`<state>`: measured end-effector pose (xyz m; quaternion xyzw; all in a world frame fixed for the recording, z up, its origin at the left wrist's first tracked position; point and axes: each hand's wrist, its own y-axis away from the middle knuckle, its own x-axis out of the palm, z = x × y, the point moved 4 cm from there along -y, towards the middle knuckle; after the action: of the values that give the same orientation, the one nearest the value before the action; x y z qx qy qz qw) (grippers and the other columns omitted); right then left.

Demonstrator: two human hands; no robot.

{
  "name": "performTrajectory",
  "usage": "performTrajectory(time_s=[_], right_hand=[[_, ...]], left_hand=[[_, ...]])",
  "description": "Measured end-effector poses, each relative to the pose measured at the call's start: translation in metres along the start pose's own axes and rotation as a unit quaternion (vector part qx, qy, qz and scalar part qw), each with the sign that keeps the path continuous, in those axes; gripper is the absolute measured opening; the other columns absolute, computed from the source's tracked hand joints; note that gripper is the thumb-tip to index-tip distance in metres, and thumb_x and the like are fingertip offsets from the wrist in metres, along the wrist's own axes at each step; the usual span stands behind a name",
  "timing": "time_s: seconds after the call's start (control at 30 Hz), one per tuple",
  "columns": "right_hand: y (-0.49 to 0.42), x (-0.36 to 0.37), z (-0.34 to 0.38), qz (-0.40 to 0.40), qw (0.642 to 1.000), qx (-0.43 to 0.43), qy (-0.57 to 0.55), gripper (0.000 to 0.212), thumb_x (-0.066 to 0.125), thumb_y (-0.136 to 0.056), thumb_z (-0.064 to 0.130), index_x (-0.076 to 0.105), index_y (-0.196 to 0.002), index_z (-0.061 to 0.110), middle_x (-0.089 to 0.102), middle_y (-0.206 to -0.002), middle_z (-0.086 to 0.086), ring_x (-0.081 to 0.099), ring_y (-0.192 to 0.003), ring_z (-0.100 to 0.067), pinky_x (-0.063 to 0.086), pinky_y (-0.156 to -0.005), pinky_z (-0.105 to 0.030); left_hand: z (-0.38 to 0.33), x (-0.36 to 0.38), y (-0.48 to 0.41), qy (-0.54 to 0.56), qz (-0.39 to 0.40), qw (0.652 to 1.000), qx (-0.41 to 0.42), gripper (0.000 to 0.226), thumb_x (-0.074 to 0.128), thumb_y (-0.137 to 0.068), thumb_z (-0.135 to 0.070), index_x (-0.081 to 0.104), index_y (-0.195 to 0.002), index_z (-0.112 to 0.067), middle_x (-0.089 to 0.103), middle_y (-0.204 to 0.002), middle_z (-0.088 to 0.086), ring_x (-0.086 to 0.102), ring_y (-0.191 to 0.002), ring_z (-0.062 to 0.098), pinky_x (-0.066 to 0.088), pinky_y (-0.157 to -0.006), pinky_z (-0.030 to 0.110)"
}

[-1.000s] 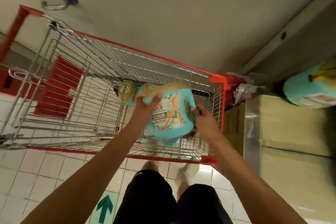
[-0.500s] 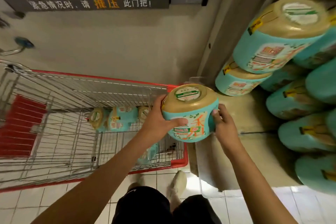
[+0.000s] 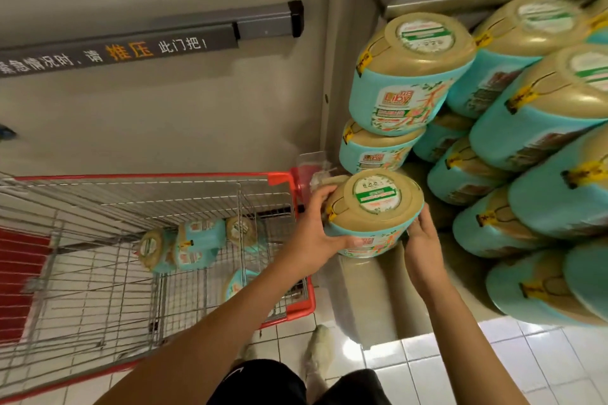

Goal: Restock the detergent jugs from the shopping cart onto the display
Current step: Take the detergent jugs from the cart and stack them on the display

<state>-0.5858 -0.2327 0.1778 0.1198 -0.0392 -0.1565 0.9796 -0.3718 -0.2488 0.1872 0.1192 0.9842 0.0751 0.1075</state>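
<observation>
Low in the centre of the frame, your black shorts (image 3: pixel 263 381) and one pale shoe (image 3: pixel 320 347) are over the white tiled floor (image 3: pixel 460 371). Above them, mid-frame, your left hand (image 3: pixel 312 233) and right hand (image 3: pixel 422 243) hold a teal jug (image 3: pixel 375 204) with a gold top. Each grip is clamped on it, the left fingers curled round its left side and the right fingers cupped against its right. The jug is over the near left corner of the beige display (image 3: pixel 362 299); you cannot tell whether it touches. To its left, the red-rimmed shopping cart (image 3: pixel 279 178) has more jugs (image 3: pixel 197 242) lying in its right part. At right and upper right, stacked jugs (image 3: pixel 411 76) fill the display. At upper left, a grey push bar (image 3: pixel 148 46) crosses the door.
</observation>
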Motion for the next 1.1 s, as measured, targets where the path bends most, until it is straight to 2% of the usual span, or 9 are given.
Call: performTrajectory(time_s=[0.2, 0.33, 0.43, 0.5, 0.63, 0.77, 0.87, 0.97, 1.1], right_hand=[[-0.016, -0.021, -0.016, -0.055, 0.997, 0.04, -0.032, 0.04, 0.044, -0.112, 0.018, 0.057, -0.147, 0.028, 0.064, -0.145, 0.011, 0.057, -0.136, -0.005, 0.045, -0.115, -0.032], [-0.028, -0.03, -0.024, -0.105, 0.992, 0.067, -0.032, 0.048, 0.041, -0.112, 0.039, 0.046, -0.157, 0.026, 0.051, -0.157, 0.008, 0.045, -0.146, -0.01, 0.032, -0.127, -0.044], [-0.032, -0.03, -0.026, -0.098, 0.991, 0.062, -0.063, 0.05, 0.038, -0.111, 0.042, 0.048, -0.156, 0.024, 0.053, -0.156, 0.006, 0.047, -0.145, -0.01, 0.035, -0.125, -0.042], [-0.032, -0.029, -0.024, -0.09, 0.991, 0.056, -0.085, 0.05, 0.038, -0.112, 0.043, 0.049, -0.155, 0.021, 0.056, -0.154, 0.006, 0.052, -0.14, -0.007, 0.039, -0.122, -0.038], [-0.034, -0.027, -0.018, -0.1, 0.988, 0.055, -0.1, 0.049, 0.037, -0.114, 0.041, 0.046, -0.156, 0.019, 0.057, -0.149, 0.008, 0.055, -0.132, -0.001, 0.04, -0.119, -0.033], [-0.032, -0.024, -0.015, -0.107, 0.988, 0.048, -0.101, 0.047, 0.036, -0.114, 0.04, 0.047, -0.154, 0.019, 0.061, -0.136, 0.016, 0.059, -0.119, 0.009, 0.044, -0.109, -0.025], [-0.031, -0.022, -0.014, -0.11, 0.988, 0.045, -0.096, 0.044, 0.035, -0.114, 0.041, 0.049, -0.151, 0.021, 0.062, -0.127, 0.024, 0.062, -0.113, 0.013, 0.046, -0.101, -0.019], [-0.029, -0.021, -0.013, -0.124, 0.987, 0.041, -0.095, 0.038, 0.036, -0.114, 0.039, 0.053, -0.144, 0.024, 0.065, -0.125, 0.023, 0.065, -0.111, 0.012, 0.048, -0.098, -0.019], [-0.018, -0.013, -0.02, -0.138, 0.985, 0.046, -0.088, 0.038, 0.04, -0.114, 0.039, 0.056, -0.141, 0.018, 0.069, -0.131, 0.006, 0.067, -0.117, -0.002, 0.052, -0.107, -0.034]], left_hand=[[-0.005, 0.026, -0.02, -0.041, 0.003, 0.999, 0.021, 0.103, 0.097, -0.07, -0.021, 0.035, -0.151, -0.04, 0.048, -0.147, -0.021, 0.049, -0.135, -0.006, 0.042, -0.105, 0.01], [-0.009, 0.035, -0.038, -0.062, 0.003, 0.998, 0.004, 0.103, 0.097, -0.071, -0.027, 0.032, -0.147, -0.052, 0.046, -0.132, -0.044, 0.051, -0.128, -0.009, 0.042, -0.094, 0.006], [-0.011, 0.04, -0.049, -0.075, 0.005, 0.997, 0.015, 0.103, 0.097, -0.071, -0.027, 0.032, -0.146, -0.052, 0.044, -0.122, -0.056, 0.046, -0.119, -0.026, 0.04, -0.086, -0.003], [-0.014, 0.043, -0.056, -0.077, 0.0, 0.997, 0.017, 0.104, 0.097, -0.07, -0.029, 0.032, -0.147, -0.051, 0.047, -0.128, -0.047, 0.049, -0.122, -0.019, 0.04, -0.09, -0.001], [-0.018, 0.047, -0.069, -0.064, -0.007, 0.998, 0.023, 0.107, 0.098, -0.067, -0.031, 0.032, -0.149, -0.049, 0.049, -0.142, -0.024, 0.049, -0.134, 0.006, 0.043, -0.107, 0.025], [-0.014, 0.047, -0.072, -0.065, -0.009, 0.998, 0.024, 0.107, 0.098, -0.066, -0.032, 0.033, -0.148, -0.051, 0.043, -0.132, -0.045, 0.045, -0.129, -0.005, 0.037, -0.098, 0.011], [-0.013, 0.047, -0.071, -0.065, -0.009, 0.997, 0.033, 0.108, 0.098, -0.068, -0.031, 0.031, -0.151, -0.049, 0.045, -0.139, -0.035, 0.044, -0.133, -0.003, 0.038, -0.104, 0.017], [-0.013, 0.048, -0.069, -0.062, -0.006, 0.997, 0.035, 0.109, 0.096, -0.072, -0.03, 0.027, -0.155, -0.048, 0.041, -0.148, -0.025, 0.041, -0.139, 0.002, 0.038, -0.111, 0.025], [-0.009, 0.044, -0.065, -0.078, 0.014, 0.997, 0.022, 0.105, 0.091, -0.079, -0.037, 0.024, -0.159, -0.047, 0.041, -0.158, -0.02, 0.038, -0.138, -0.003, 0.036, -0.106, 0.013]])
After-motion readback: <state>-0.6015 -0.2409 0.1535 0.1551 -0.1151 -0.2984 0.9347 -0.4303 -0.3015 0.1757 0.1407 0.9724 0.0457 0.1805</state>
